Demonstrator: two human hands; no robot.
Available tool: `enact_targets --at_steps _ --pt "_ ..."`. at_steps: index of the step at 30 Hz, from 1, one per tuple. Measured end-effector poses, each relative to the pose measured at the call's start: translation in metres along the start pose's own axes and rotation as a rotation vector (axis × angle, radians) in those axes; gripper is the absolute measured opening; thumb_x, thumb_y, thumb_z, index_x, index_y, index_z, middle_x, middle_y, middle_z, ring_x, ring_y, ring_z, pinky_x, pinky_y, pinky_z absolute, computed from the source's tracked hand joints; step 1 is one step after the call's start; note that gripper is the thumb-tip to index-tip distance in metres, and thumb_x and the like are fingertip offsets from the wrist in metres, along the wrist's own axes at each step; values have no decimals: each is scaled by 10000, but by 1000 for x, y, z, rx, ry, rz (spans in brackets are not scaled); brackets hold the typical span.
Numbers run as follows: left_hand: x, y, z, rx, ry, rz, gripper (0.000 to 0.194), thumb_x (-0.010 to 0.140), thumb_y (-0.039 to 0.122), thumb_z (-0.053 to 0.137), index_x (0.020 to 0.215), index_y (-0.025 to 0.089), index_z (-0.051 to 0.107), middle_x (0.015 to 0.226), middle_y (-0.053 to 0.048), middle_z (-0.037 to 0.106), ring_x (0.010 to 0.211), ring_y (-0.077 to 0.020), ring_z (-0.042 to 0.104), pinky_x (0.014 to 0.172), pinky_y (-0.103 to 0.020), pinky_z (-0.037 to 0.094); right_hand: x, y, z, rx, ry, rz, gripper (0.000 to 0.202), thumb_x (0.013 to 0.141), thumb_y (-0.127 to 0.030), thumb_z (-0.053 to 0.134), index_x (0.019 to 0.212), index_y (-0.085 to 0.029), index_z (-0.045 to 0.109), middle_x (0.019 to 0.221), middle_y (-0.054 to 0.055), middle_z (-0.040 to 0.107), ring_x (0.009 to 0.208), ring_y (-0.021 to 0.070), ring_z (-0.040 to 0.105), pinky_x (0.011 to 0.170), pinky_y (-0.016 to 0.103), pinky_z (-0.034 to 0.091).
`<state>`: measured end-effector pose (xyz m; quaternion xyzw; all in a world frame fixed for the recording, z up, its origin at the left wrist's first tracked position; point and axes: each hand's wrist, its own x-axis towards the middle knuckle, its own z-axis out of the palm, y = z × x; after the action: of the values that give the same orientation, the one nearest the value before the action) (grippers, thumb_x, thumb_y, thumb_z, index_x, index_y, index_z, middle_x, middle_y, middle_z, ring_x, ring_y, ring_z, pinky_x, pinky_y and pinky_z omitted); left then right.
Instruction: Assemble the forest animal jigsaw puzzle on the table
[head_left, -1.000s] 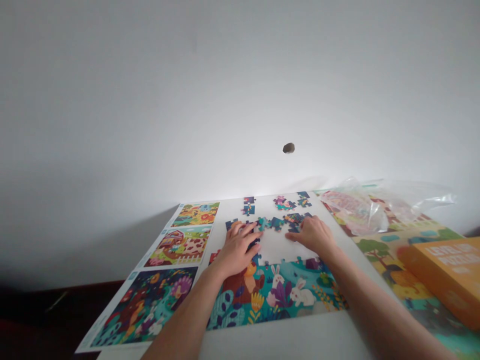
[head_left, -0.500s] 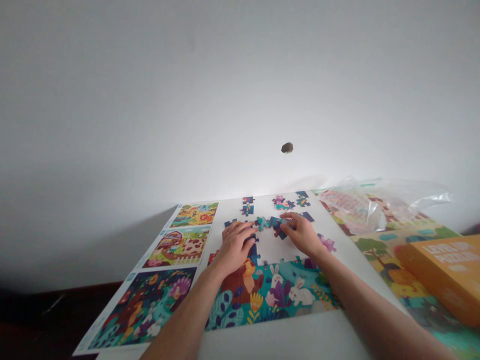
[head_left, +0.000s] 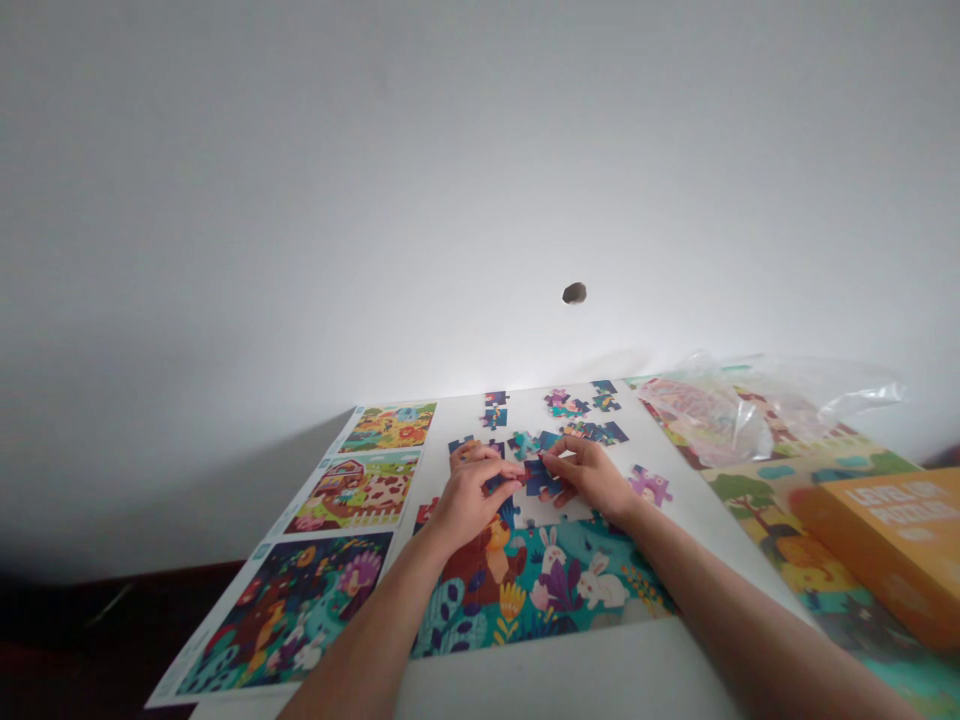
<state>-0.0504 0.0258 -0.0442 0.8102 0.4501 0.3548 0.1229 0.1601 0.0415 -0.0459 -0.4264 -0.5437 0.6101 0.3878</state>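
A dark blue puzzle piece (head_left: pixel 537 478) is between my two hands, above the white gap in the partly joined puzzle (head_left: pixel 551 590). My right hand (head_left: pixel 585 472) pinches its right side. My left hand (head_left: pixel 478 487) has its fingers closed at the piece's left edge, over the puzzle's upper left part; whether it grips the piece is hard to tell. Loose teal pieces (head_left: pixel 525 445) lie just behind the hands. A purple piece group (head_left: pixel 651 485) rests right of my right wrist.
More loose pieces (head_left: pixel 566 404) lie towards the wall. On the left is a sheet with three printed pictures (head_left: pixel 367 490). An orange box (head_left: pixel 900 540), a clear plastic bag (head_left: pixel 750 415) and a colourful printed sheet (head_left: pixel 757 500) are on the right.
My right hand has moved left and nearer with the blue piece, towards my left hand. The fingers of my left hand have drawn together at the piece's edge.
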Motion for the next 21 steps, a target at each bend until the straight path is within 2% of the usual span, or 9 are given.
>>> enact_targets --at_steps 3,6,11,14,18,21 --pt "0 3 -2 -26 -3 13 71 829 250 670 876 241 722 849 -11 728 904 -202 624 987 -403 398 2 2 -2 -54 26 -31 386 721 -534 693 781 -184 541 598 -34 592 521 148 633 431 219 471" --pt "-1 1 -2 -24 15 26 60 826 241 674 872 240 713 862 -10 732 923 -209 618 1020 -427 353 4 5 -5 -114 37 -59 366 735 -522 682 746 -177 560 568 -39 567 434 99 528 391 202 395" --pt "-2 -4 0 -25 37 54 56 819 216 685 869 231 705 854 -13 723 937 -212 610 1025 -431 329 7 10 -9 -168 46 -85 410 812 -558 579 664 -178 534 484 -53 486 370 70 403 372 201 286" --pt "-3 -5 1 -30 50 50 56 806 223 701 862 228 699 851 -15 708 935 -210 606 1007 -413 346 5 9 -9 -161 25 -89 429 834 -572 542 670 -176 544 488 -48 474 388 74 399 384 206 281" --pt "-3 -3 -1 -17 56 31 56 784 278 725 816 234 709 845 -23 669 944 -217 594 995 -406 351 2 6 -5 -124 -42 -74 322 744 -478 684 783 -176 581 568 -47 525 448 74 404 417 200 302" --pt "-2 -2 -3 -27 44 42 96 840 287 656 780 230 706 812 -21 660 914 -204 595 973 -387 364 3 9 -5 -128 -60 -108 314 767 -468 658 867 -174 615 642 -29 579 486 83 423 449 205 323"
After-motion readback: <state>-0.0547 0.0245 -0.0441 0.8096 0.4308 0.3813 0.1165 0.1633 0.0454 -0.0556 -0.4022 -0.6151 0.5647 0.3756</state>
